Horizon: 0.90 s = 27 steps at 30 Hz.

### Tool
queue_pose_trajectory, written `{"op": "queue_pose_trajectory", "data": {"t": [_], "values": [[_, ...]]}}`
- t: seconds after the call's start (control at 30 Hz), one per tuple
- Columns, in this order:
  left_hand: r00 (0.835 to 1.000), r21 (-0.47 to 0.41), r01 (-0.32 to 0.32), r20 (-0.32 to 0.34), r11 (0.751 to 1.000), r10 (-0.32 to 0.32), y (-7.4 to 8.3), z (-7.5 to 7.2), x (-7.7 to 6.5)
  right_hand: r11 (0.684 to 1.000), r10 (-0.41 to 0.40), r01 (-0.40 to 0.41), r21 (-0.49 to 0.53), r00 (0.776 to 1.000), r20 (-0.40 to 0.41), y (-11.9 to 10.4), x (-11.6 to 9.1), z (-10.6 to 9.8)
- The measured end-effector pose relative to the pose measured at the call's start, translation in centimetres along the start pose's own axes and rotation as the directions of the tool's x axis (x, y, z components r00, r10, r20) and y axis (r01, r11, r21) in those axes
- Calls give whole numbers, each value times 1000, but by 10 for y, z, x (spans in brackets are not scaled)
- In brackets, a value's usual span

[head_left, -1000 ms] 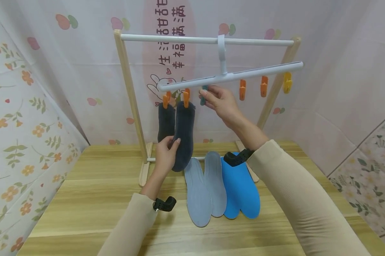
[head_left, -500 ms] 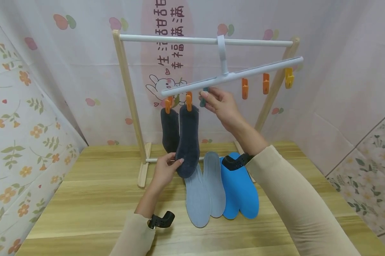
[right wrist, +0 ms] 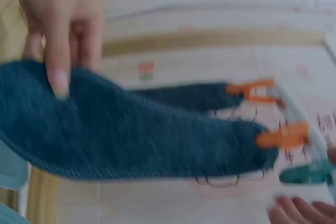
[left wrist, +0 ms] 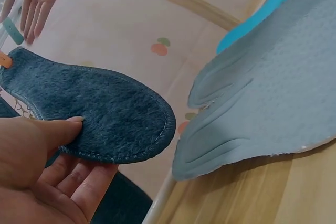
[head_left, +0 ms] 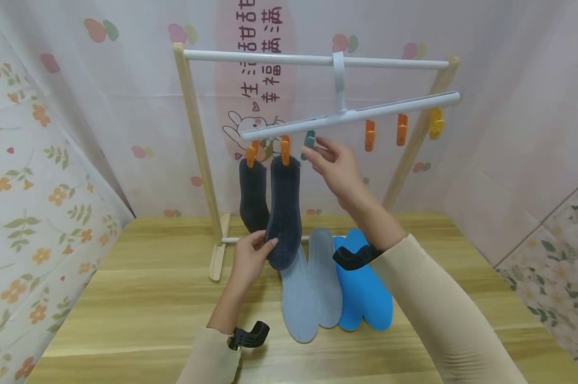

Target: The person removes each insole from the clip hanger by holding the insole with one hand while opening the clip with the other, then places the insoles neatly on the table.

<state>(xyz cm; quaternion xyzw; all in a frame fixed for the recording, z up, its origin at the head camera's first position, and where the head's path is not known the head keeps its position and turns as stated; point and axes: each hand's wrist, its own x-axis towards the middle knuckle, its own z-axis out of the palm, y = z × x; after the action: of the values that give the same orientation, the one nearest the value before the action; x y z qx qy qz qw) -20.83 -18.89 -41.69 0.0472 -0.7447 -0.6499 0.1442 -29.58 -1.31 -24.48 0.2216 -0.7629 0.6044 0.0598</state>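
Two dark blue fuzzy insoles hang by orange clips from the white hanger (head_left: 318,121). My left hand (head_left: 250,256) pinches the lower end of the nearer insole (head_left: 286,213), thumb on its face and fingers behind, as the left wrist view shows. The farther insole (head_left: 254,194) hangs behind it, partly covered. Beside the nearer insole's orange clip (head_left: 285,151) is a green clip (head_left: 309,140) on the hanger. My right hand (head_left: 334,165) is right at this green clip, its thumb tip by the clip's lower end. In the right wrist view its fingers (right wrist: 299,211) stand apart from the clip.
The hanger tilts down to the left from the rack's top rod (head_left: 270,57). Two orange clips and a yellow clip (head_left: 436,124) hang at its right. On the wooden table (head_left: 150,298) lie light grey insoles (head_left: 300,309) and blue insoles (head_left: 372,298), side by side.
My left hand has slid down the nearer dark insole to its lower end. My right hand's fingers have loosened from the green clip and shifted slightly down.
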Motion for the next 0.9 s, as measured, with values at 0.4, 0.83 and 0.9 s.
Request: {"op": "queue_pose_trajectory", "data": {"t": [0.4, 0.83, 0.9], "values": [[1000, 72, -30, 8, 997, 29, 0, 6, 1, 907, -321, 310, -286, 947, 8, -13, -42, 26], [997, 47, 0, 76, 999, -4, 7, -1, -2, 899, -166, 164, -406, 986, 30, -15, 2, 41], [996, 44, -4, 85, 999, 0, 9, -2, -2, 900, -159, 152, -409, 987, 17, -17, 7, 43]]}}
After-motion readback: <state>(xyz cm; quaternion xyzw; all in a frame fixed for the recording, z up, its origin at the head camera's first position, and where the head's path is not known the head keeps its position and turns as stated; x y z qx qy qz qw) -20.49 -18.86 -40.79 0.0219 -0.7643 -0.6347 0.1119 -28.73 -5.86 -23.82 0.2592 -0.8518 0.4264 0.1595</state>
